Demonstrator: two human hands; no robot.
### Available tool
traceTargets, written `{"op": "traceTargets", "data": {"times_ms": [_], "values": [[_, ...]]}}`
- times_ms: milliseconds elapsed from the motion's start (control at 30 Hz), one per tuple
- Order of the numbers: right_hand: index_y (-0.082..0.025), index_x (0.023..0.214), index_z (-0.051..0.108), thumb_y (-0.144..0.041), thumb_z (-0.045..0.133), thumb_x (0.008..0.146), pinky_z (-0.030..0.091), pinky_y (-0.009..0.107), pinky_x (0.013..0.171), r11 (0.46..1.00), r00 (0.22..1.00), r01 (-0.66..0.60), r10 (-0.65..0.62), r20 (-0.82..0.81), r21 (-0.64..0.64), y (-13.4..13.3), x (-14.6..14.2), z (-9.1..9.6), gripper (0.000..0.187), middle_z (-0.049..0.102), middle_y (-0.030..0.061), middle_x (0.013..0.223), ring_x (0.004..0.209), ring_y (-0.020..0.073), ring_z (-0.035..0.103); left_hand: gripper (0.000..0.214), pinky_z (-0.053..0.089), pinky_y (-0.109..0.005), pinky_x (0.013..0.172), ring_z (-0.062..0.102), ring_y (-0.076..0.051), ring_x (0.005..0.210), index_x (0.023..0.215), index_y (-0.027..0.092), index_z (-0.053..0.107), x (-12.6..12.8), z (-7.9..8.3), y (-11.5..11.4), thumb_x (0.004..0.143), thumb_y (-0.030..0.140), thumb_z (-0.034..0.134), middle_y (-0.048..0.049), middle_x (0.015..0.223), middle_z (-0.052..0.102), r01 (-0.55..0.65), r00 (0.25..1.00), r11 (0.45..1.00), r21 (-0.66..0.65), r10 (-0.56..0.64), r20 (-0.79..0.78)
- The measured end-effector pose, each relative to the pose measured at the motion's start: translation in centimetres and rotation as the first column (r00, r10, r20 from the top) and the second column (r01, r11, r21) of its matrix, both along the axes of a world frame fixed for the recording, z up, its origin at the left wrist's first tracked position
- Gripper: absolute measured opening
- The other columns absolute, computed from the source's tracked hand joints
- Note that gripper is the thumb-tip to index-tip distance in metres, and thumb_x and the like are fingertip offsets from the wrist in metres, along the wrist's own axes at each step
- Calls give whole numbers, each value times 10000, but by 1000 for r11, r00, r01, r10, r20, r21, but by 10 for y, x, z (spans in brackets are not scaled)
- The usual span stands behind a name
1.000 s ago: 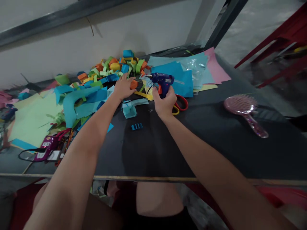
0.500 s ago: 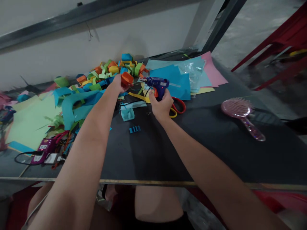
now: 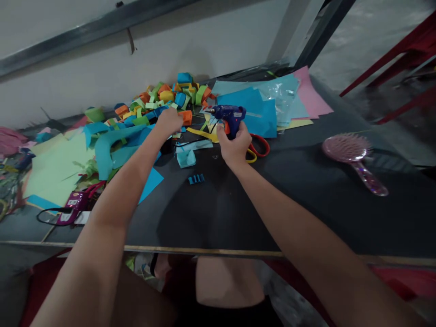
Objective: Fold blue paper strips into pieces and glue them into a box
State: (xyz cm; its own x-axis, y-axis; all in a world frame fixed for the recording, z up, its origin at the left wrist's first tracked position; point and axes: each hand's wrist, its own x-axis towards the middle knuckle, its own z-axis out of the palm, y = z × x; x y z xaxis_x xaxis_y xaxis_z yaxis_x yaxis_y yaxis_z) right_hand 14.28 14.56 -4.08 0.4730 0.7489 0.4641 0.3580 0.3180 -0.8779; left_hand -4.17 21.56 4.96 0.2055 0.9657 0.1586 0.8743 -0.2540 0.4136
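My right hand (image 3: 235, 144) is wrapped round the handle of a dark blue hot glue gun (image 3: 227, 111). Its nozzle points left, toward my other hand. My left hand (image 3: 171, 121), back of it turned up, grips a small folded orange paper piece (image 3: 186, 117) that sticks out past the fingers; the fingertips are hidden. The nozzle and the orange piece are apart. Between and below the hands lie a pale teal paper box (image 3: 186, 158) and a small pleated blue paper strip (image 3: 196, 179). Scissors (image 3: 260, 146) with red and yellow handles lie behind my right wrist.
A heap of coloured folded paper pieces (image 3: 166, 95) lies against the wall. Blue paper sheets (image 3: 269, 122) are at the back right, a pink hairbrush (image 3: 347, 149) on the right. At left are pale green sheets (image 3: 54, 170) and a purple power strip (image 3: 73, 204) with a cable.
My left hand has turned over, so the orange piece now shows less and faces right. The glue gun stays in my right hand. The whole view has shifted slightly.
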Motion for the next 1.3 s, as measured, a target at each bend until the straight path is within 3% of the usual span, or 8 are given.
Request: {"op": "traceTargets", "data": {"times_ms": [200, 367, 567, 700, 833, 1033, 1133, 1300], "values": [[-208, 962, 532, -549, 548, 834, 493, 411, 811, 998, 999, 42, -41, -22, 44, -3, 1, 0, 365, 594, 44, 848, 804, 212, 588, 377, 517, -329, 748, 673, -229, 839, 990, 223, 712, -5, 5, -128, 805, 542, 632, -61, 909, 723, 330, 910, 929, -165, -360, -205], [-224, 1065, 503, -489, 586, 798, 408, 518, 964, 996, 994, 33, -41, 103, 80, 3, 8, -9, 385, 541, 119, 1048, 1082, 304, 533, 367, 532, -336, 773, 634, -269, 1076, 1126, 223, 654, -9, -23, -171, 838, 449, 652, -90, 1165, 668, 315, 867, 925, -213, -372, -333], [-220, 1133, 506, -538, 538, 830, 438, 486, 967, 989, 996, 52, -62, 71, 141, 10, 11, -15, 441, 562, 109, 1062, 1079, 274, 564, 229, 544, -323, 809, 674, -215, 963, 1029, 220, 677, -15, -26, -145, 867, 371, 621, -58, 1026, 724, 291, 951, 953, -83, -298, -84], [-217, 1088, 489, -523, 571, 814, 480, 450, 884, 990, 997, 67, -72, 31, 125, 11, 11, -15, 419, 585, 77, 992, 950, 241, 593, 289, 545, -303, 762, 677, -180, 861, 1079, 209, 654, -38, -21, -114, 891, 405, 555, -54, 964, 729, -34, 978, 989, 144, 4, 208], [-224, 1058, 477, -457, 612, 782, 491, 409, 823, 992, 998, 45, -50, 39, 120, 7, 9, -12, 386, 574, 50, 939, 888, 222, 586, 384, 545, -297, 775, 667, -177, 919, 1186, 202, 587, -58, -29, -103, 940, 465, 452, -88, 1095, 706, -81, 937, 978, 192, 9, 350], [-234, 1005, 460, -436, 590, 775, 488, 395, 759, 992, 998, 12, -19, 60, 124, 4, 6, -12, 332, 549, 17, 862, 779, 201, 561, 316, 514, -327, 879, 649, -198, 1029, 1126, 201, 571, -50, -41, -72, 950, 439, 460, -109, 1170, 675, 18, 971, 982, 189, -62, 231], [-235, 970, 449, -403, 581, 754, 475, 380, 748, 989, 998, 41, -46, 31, 143, 4, 6, -12, 304, 531, 7, 840, 759, 194, 543, 360, 515, -331, 839, 659, -194, 1033, 1220, 179, 468, -30, -41, -41, 1026, 356, 222, -145, 1147, 675, -70, 959, 992, 104, 38, 280], [-240, 934, 432, -408, 555, 756, 455, 353, 719, 990, 998, 67, -68, 12, 121, 4, 4, -10, 274, 500, -8, 798, 725, 180, 507, 343, 497, -383, 812, 679, -268, 923, 1228, 113, 458, 7, -45, -23, 1002, 328, 314, -182, 963, 695, -70, 996, 997, 10, 70, -56]]}}
